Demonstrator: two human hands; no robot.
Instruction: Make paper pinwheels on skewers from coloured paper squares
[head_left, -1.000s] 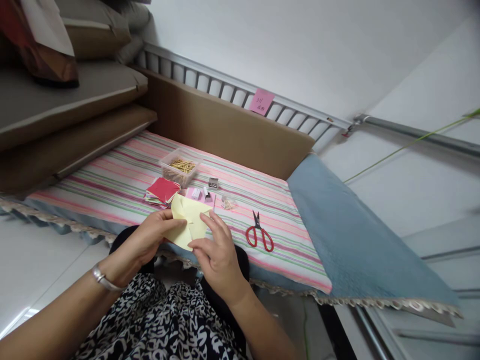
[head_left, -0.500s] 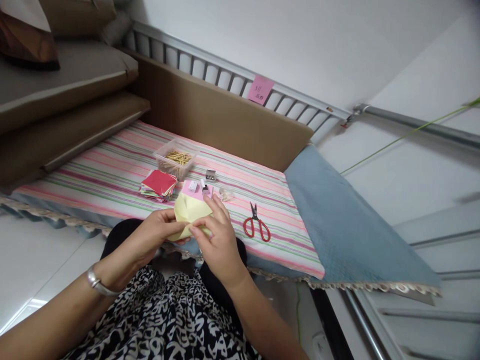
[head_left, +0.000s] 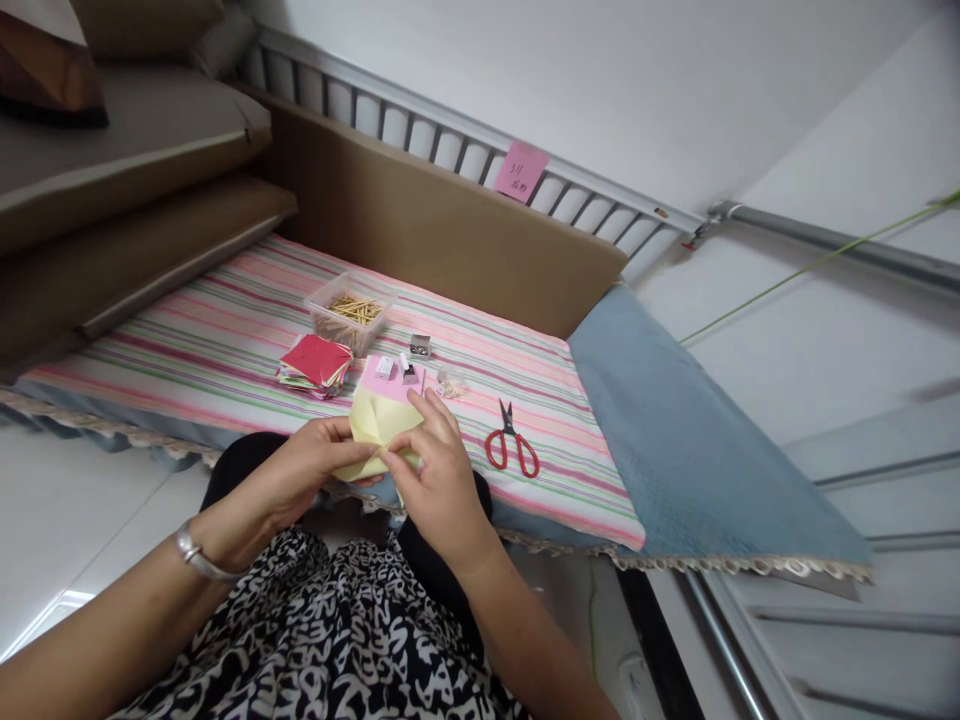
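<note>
Yellow paper (head_left: 381,416), far edge twd pink sheet (head_left: 391,387), long axis unclr

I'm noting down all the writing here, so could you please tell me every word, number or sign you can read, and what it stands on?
Pink note on the rail: perhaps "311", handwritten; the line beneath is too blurred to read.
Small white box on the pink paper: marks too small to read.
Dress: letter-like pattern, no readable word.
</note>
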